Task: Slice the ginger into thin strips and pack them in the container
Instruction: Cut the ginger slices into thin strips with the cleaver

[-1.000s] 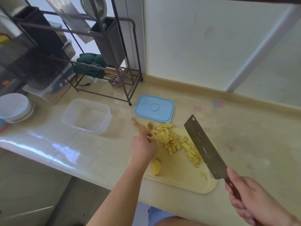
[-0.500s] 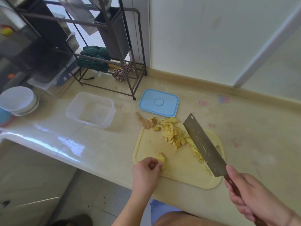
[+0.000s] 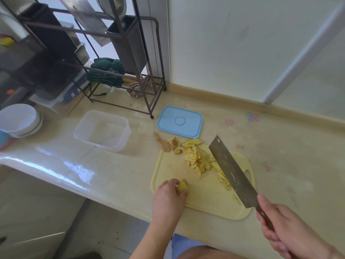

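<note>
A pale yellow cutting board (image 3: 207, 199) lies near the counter's front edge. My left hand (image 3: 168, 197) pinches a small ginger chunk (image 3: 183, 186) at the board's near left corner. A heap of ginger slices (image 3: 196, 156) and some thin strips (image 3: 224, 180) lie at the board's far side. My right hand (image 3: 287, 230) grips the wooden handle of a cleaver (image 3: 231, 172), its blade raised above the strips. A clear, empty plastic container (image 3: 102, 130) stands left of the board, and its blue lid (image 3: 180, 121) lies behind the board.
Ginger peel (image 3: 164, 143) lies off the board's far left corner. A dark metal rack (image 3: 112, 53) with cloths stands at the back left. White bowls (image 3: 18, 120) are stacked at the far left. A wall runs along the counter's back.
My left hand pulled back from the slice heap to the board's near left corner and took hold of the ginger chunk there. The cleaver stays raised in my right hand.
</note>
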Demonstrator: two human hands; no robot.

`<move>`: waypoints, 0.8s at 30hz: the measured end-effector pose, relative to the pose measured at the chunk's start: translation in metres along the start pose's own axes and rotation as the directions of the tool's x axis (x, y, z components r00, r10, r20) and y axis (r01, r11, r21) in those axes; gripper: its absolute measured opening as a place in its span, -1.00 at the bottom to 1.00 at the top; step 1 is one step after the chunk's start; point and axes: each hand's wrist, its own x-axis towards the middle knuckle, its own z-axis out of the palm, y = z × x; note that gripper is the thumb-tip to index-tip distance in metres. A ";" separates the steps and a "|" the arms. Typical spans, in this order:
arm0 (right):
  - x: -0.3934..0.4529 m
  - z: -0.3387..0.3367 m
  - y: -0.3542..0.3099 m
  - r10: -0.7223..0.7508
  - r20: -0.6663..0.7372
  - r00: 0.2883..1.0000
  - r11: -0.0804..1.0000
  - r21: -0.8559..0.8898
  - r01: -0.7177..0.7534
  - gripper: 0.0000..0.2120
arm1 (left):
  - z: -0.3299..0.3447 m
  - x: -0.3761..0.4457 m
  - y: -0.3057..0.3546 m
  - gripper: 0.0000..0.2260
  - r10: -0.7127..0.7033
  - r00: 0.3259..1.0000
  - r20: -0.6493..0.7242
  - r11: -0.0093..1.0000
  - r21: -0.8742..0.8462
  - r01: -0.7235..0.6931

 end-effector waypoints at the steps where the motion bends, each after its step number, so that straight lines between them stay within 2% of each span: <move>1: 0.000 0.000 0.001 0.002 0.000 1.000 1.000 0.002 -0.002 -0.42 | -0.001 0.000 0.000 -0.67 0.002 1.000 -0.003 1.000 0.004 -0.002; 6: 0.002 0.000 0.004 0.001 0.001 1.000 1.000 0.019 -0.001 -0.41 | -0.005 0.000 -0.001 -0.80 -0.055 0.998 0.004 0.994 -0.095 0.055; 12: 0.002 0.001 0.003 -0.007 -0.009 1.000 1.000 0.031 0.007 -0.34 | -0.003 0.002 -0.005 -0.78 -0.023 1.000 0.017 0.992 -0.120 0.025; 18: 0.003 -0.001 0.004 -0.022 0.007 1.000 0.999 0.024 0.022 -0.42 | -0.020 0.013 -0.023 -0.79 -0.118 0.990 -0.071 0.937 -0.337 0.087; 20: 0.003 0.000 0.004 -0.019 0.004 1.000 1.000 0.024 0.019 -0.43 | -0.025 0.019 -0.026 -0.77 -0.095 0.993 -0.073 0.950 -0.306 0.068; 24: 0.003 0.001 0.003 -0.005 0.010 1.000 1.000 0.011 0.005 -0.42 | -0.019 0.021 -0.027 -0.68 0.104 0.994 -0.028 0.991 -0.084 -0.106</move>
